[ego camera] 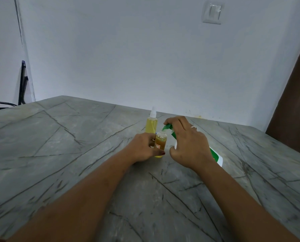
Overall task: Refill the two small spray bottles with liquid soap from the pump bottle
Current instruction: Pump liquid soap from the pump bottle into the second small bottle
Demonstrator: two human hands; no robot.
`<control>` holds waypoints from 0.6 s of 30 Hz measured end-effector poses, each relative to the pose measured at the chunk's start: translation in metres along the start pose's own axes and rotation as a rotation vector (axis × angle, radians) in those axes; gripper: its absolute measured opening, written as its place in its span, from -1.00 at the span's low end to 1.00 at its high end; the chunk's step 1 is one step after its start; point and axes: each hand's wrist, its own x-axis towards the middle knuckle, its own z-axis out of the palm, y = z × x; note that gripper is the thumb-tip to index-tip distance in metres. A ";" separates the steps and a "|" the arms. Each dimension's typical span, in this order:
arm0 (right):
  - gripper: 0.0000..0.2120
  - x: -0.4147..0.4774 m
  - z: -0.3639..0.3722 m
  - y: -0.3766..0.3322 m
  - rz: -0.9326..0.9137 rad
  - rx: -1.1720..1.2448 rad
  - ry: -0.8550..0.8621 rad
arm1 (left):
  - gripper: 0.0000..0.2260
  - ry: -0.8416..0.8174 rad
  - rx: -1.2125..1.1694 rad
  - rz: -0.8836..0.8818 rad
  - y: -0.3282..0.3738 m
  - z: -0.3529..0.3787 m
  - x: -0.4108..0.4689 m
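Now a small open bottle (160, 141) is held upright on the worktop (76, 154) by the left hand (143, 148), fingers grasping it. The pump bottle (215, 155) is tilted over it, gripped by the right hand (189, 144), green nozzle (166, 127) at its mouth. A capped spray bottle (151, 124) is seen just behind.

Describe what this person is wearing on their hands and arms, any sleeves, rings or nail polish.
Both forearms are bare, no sleeves in view. The right hand wears a thin silvery ring on one finger. The left hand shows dark red nail polish on the thumb. No watch or bracelet shows.
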 end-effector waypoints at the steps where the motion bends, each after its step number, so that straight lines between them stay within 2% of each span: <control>1: -0.41 0.000 0.000 0.000 0.008 0.023 0.001 | -0.52 -0.001 0.005 0.004 0.000 0.000 0.000; 11: -0.36 0.000 0.003 0.002 -0.021 0.037 -0.002 | -0.54 0.000 -0.004 -0.025 -0.002 0.001 0.001; 18: -0.39 0.001 0.003 0.003 -0.015 0.040 0.005 | -0.55 -0.007 -0.011 -0.013 -0.003 0.000 0.002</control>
